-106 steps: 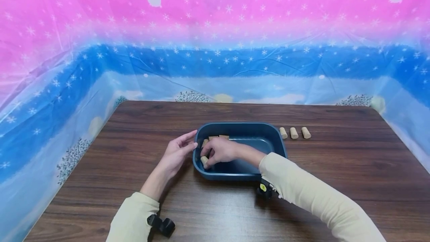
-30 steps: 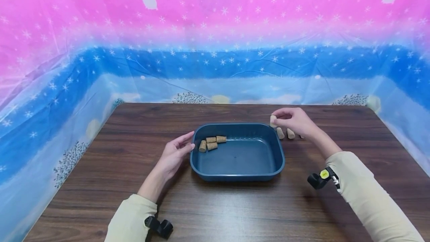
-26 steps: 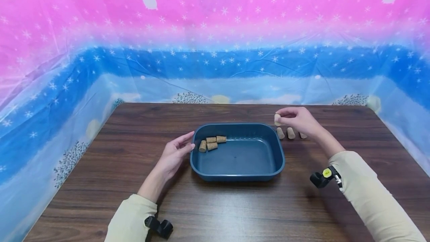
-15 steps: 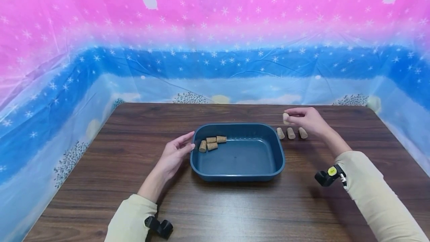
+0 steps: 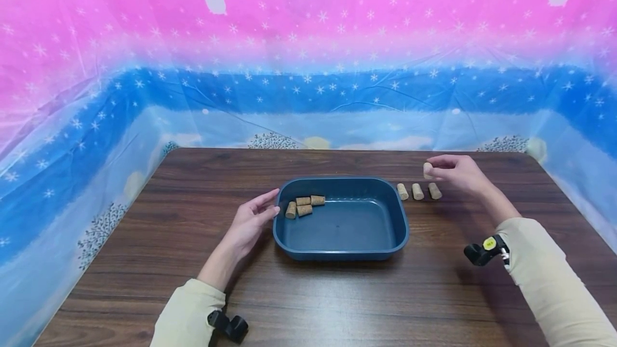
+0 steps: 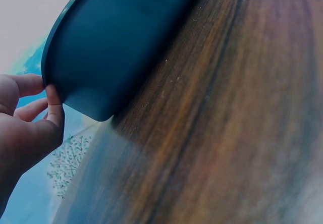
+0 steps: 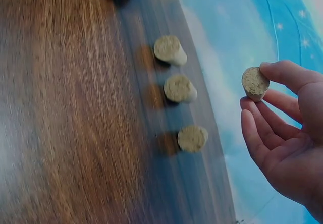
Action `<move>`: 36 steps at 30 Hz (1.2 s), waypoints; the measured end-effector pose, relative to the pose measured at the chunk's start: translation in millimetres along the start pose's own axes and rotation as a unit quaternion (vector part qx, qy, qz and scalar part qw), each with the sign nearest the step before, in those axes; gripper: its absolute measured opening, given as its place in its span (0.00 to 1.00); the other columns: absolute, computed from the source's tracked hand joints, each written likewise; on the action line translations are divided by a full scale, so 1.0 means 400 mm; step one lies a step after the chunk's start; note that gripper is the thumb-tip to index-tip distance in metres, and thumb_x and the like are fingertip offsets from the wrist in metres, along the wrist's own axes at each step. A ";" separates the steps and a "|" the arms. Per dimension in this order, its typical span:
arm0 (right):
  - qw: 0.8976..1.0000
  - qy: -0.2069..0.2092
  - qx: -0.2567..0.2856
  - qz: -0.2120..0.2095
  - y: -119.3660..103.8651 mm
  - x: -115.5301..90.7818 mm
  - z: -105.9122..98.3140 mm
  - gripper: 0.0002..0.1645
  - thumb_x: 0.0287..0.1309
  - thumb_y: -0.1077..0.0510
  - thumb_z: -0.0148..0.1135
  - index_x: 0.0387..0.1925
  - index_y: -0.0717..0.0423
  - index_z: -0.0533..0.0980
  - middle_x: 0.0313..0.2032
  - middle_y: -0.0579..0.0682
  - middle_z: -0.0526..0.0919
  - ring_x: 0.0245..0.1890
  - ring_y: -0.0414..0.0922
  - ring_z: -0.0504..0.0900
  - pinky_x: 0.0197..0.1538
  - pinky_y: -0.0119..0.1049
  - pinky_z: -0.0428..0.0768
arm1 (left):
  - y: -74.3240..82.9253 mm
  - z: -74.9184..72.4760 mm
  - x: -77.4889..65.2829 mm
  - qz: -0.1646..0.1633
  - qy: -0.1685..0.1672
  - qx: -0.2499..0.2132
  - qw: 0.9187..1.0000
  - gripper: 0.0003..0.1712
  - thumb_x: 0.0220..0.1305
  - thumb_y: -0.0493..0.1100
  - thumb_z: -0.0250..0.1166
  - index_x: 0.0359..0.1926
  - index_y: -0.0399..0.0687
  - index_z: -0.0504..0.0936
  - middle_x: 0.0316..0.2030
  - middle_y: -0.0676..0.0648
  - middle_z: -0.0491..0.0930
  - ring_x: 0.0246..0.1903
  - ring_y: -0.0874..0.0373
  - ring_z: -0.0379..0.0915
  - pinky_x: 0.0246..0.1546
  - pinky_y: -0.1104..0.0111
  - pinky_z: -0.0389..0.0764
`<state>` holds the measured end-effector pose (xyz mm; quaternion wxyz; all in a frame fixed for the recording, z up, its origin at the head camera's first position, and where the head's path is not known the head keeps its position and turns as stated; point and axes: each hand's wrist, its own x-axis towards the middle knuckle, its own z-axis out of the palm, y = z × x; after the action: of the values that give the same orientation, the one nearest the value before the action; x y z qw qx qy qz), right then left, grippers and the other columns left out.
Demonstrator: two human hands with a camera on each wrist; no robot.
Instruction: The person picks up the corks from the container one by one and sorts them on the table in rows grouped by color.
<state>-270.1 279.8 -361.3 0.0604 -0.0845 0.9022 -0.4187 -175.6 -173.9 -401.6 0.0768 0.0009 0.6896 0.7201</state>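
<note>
A cork stopper [image 5: 427, 171] is pinched between the thumb and fingertips of my right hand [image 5: 460, 173], raised above the table. In the right wrist view that cork [image 7: 255, 82] shows its round end. Just below it, three more corks [image 5: 417, 191] form a row on the table, right of a dark blue plastic bin [image 5: 340, 255]. Several corks [image 5: 303, 210] lie inside the bin near its left back corner. My left hand [image 5: 248, 224] touches the bin's left rim with thumb and fingertips, fingers mostly extended, as the left wrist view also shows.
The brown wood-grain table [image 5: 313, 304] carries everything. Behind it and along the sides hangs a pink and blue snowflake-patterned cloth [image 5: 308, 84]. Black wrist cameras [image 5: 228, 326] are strapped at both sleeves.
My right hand, earlier inside the bin among the corks, has come out with a cork. Over the last second it has moved rightward above the row. The left hand stays at the rim.
</note>
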 end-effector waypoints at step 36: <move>0.998 -0.021 0.018 0.064 0.179 -0.031 -0.040 0.36 0.68 0.48 0.56 0.64 0.73 0.63 0.61 0.74 0.67 0.39 0.27 0.74 0.43 0.30 0.79 | 0.000 -0.002 0.001 -0.005 0.001 0.001 1.000 0.28 0.70 0.31 0.55 0.69 0.36 0.64 0.64 0.36 0.65 0.60 0.46 0.62 0.60 0.63 0.67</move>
<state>-268.2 339.8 -405.5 0.1077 -0.0340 0.8968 -0.4278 -176.0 -174.5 -401.5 0.0799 -0.0031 0.6903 0.7191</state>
